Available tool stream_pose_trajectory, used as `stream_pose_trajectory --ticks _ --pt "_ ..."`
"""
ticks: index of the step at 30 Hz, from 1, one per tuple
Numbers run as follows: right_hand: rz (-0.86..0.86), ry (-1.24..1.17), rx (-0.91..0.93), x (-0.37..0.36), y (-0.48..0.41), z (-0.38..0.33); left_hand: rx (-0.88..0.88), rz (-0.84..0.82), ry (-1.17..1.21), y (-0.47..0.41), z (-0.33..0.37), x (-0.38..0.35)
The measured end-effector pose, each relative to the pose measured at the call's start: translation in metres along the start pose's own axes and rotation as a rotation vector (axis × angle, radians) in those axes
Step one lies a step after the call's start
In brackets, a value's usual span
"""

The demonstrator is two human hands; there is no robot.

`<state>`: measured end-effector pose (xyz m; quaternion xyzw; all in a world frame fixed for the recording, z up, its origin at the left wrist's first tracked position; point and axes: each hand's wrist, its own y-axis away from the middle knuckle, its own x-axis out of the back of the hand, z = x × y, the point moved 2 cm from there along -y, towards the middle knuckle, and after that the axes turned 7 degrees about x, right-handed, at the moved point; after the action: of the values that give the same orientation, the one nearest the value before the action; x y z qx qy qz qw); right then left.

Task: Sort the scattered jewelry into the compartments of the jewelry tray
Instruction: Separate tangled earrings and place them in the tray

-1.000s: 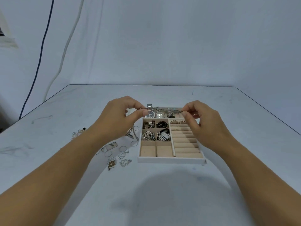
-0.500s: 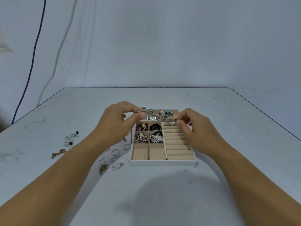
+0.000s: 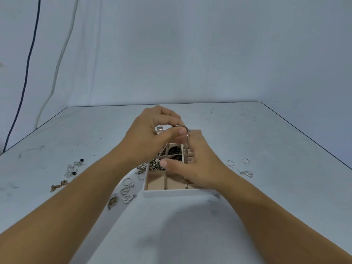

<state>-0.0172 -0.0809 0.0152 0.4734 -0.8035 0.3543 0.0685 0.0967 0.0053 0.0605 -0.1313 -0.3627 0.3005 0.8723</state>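
The white jewelry tray [image 3: 181,192] with beige compartments sits at the middle of the table. My left hand [image 3: 150,138] is raised above the tray's far end, with thumb and forefinger pinched on a thin metal chain bracelet [image 3: 188,139] that hangs straight down. My right hand [image 3: 198,168] lies palm down over the tray's right side, fingers spread, thumb stretched left, and it hides the ring slots. The chain's lower end reaches my right fingers. Black beads [image 3: 174,149] and pearl pieces [image 3: 157,163] fill two compartments; the two front compartments [image 3: 155,182] are bare.
Left of the tray lie heart pendants [image 3: 126,193], thin rings [image 3: 127,181], a gold chain [image 3: 58,185] and black-bead earrings [image 3: 75,167]. Right of the tray lie thin rings [image 3: 245,161] and a small pendant [image 3: 247,173]. Two cables hang down the left wall.
The chain was stretched level between both hands. My left hand has lifted its end so the chain hangs down, and my right hand has dropped flat over the tray.
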Motion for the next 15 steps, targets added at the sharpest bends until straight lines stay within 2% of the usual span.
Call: stream_pose_trajectory --ticks 3,6,9,11,15 --pt "0.022 -0.086 -0.041 -0.009 -0.005 0.001 -0.013 -0.005 -0.015 0.000 0.002 -0.001" --pt "0.034 0.049 -0.064 -0.005 -0.005 0.005 -0.018 0.036 -0.074 -0.001 0.000 0.009" --pt "-0.018 0.023 -0.093 0.006 -0.001 0.008 -0.023 0.068 -0.152 0.001 -0.006 0.024" --pt "-0.032 0.002 -0.121 0.012 0.002 0.009 0.008 0.055 -0.177 0.004 -0.011 0.032" --pt "0.001 0.131 -0.084 0.021 0.001 0.012 0.079 0.017 -0.190 0.014 -0.021 0.038"
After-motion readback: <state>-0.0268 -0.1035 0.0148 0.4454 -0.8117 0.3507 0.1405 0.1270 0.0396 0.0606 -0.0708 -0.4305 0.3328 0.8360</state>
